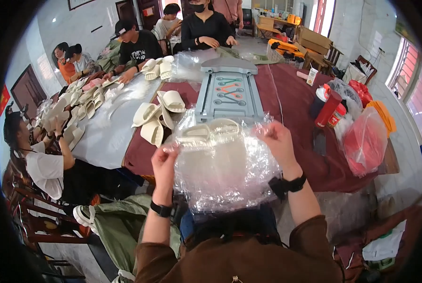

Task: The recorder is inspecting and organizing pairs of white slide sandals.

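A pair of cream slippers [211,131] lies in or behind a clear plastic bag [222,174] in front of me, the toe ends at the bag's upper edge. My left hand [165,160] pinches the bag's left side near the top. On the opposite side, my right hand [278,145] has its fingers closed on the bag's right upper corner. Just beyond the bag lies a grey plastic panel [206,101] with green, orange and dark shapes. Several loose cream slippers [152,131] are heaped to the left of it.
A dark red cloth [286,108] covers the table. On the right stand a red cylinder [328,109], a dark cup [318,101] and a pink plastic bag [364,141]. More slippers [81,106] pile up far left, where co-workers sit. Green sacking [121,236] lies low left.
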`<state>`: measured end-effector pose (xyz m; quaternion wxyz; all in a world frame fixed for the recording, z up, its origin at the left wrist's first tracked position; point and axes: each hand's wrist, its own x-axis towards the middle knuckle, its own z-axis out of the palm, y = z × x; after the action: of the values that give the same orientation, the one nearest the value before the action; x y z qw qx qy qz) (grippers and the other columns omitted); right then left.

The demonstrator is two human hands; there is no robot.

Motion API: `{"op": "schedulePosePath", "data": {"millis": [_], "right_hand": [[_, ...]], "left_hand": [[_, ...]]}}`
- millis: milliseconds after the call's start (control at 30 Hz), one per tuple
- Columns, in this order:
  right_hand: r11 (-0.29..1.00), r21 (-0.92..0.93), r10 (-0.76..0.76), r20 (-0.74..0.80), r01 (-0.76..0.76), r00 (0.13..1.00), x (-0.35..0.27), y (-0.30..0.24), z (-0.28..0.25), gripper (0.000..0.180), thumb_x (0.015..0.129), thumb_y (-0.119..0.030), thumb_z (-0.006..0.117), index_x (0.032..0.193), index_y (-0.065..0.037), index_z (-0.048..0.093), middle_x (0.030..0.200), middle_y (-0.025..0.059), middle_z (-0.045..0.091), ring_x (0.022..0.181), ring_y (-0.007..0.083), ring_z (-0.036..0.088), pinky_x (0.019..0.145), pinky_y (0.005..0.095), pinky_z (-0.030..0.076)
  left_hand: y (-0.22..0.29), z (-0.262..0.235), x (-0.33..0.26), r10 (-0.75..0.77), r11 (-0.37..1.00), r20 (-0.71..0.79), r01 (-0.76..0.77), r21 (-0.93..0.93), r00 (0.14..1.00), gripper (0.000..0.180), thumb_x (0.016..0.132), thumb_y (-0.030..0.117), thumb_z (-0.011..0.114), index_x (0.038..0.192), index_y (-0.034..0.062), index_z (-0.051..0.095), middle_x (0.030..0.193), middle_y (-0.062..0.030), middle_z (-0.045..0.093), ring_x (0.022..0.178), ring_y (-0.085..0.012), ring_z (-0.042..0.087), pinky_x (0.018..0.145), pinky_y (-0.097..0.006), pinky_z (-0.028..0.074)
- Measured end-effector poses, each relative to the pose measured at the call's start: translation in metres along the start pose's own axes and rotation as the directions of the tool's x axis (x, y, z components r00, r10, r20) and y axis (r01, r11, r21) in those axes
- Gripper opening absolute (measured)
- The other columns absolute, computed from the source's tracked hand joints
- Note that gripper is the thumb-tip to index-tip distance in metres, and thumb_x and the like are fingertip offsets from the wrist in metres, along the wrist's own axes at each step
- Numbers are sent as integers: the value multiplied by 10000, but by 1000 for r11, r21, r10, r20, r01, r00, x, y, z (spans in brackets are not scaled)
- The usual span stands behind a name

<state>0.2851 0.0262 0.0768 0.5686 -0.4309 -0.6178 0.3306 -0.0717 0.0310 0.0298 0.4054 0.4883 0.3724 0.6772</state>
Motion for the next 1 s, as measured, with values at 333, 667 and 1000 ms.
{"op": "schedulePosePath", "data": {"millis": [333, 667, 1000], "right_hand": [[795, 362, 444, 201, -487, 873, -80, 61, 11, 342, 935, -77, 655, 1258, -3, 573, 1103, 35, 598, 986, 116, 589, 802, 283, 511], [773, 334, 519, 158, -540, 840, -73, 32, 44, 552, 900, 17, 643, 1414, 23, 440, 1344, 153, 586, 1173, 221, 608, 936, 359, 547], [640, 749, 184, 66, -170, 981, -73, 29, 69, 594, 816, 198, 427, 1367, -15, 490, 1398, 168, 559, 1366, 296, 519, 1192, 409, 382]], "left_hand": [[-36, 0, -72, -600, 756, -65, 538, -372, 798, 67, 959, 85, 679, 897, 96, 658, 970, -18, 691, 919, -144, 666, 840, -300, 526], [-17, 33, -69, -579, 750, -30, 518, -412, 815, 173, 937, 12, 672, 1099, 53, 631, 1099, -67, 699, 1006, -177, 685, 866, -321, 544], [-4, 23, -63, -720, 398, 388, 801, -448, 575, 333, 972, 210, 630, 1222, -8, 606, 1215, -146, 675, 1111, -349, 654, 995, -473, 519]]}}
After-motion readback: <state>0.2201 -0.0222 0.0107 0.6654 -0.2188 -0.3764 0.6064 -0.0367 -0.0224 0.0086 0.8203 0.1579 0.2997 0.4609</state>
